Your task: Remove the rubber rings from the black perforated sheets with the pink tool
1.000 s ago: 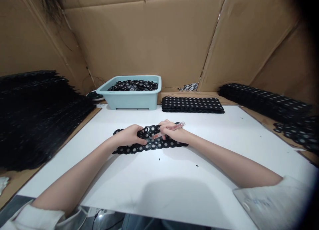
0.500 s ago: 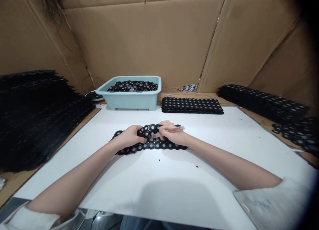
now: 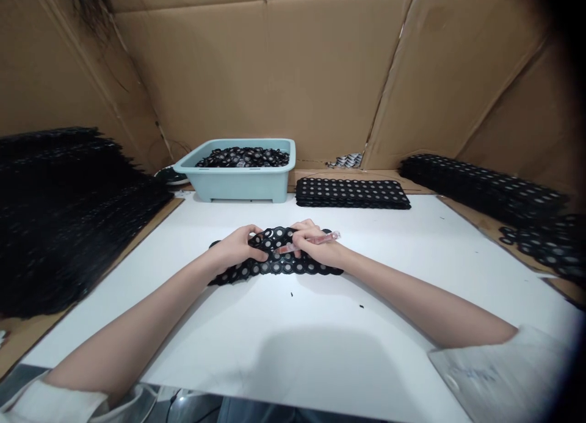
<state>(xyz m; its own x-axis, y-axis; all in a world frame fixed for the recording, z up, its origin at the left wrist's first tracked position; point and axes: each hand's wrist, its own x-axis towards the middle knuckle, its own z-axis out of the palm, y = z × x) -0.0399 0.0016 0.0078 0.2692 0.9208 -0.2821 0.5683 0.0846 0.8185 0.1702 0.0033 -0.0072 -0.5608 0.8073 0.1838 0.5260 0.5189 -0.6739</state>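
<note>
A black strip of joined rings with pale centres (image 3: 279,267) lies bent across the middle of the white table. My left hand (image 3: 238,249) grips its left part, thumb on top and fingers partly hidden behind it. My right hand (image 3: 314,240) holds a thin clear reddish pen-like tool (image 3: 289,248), its tip pointing left onto the rings near my left thumb. The fingers of my right hand also rest against the strip.
A light blue tub (image 3: 242,185) full of black rings stands at the back. Beside it lies a stack of ringed strips (image 3: 352,193). More black pieces are piled at left (image 3: 68,221) and right (image 3: 480,188). Small black scraps dot the white table (image 3: 320,343).
My left hand has shifted very slightly left and up along the strip. The strip's left end has changed its bend a little. My right hand and the tool have barely moved.
</note>
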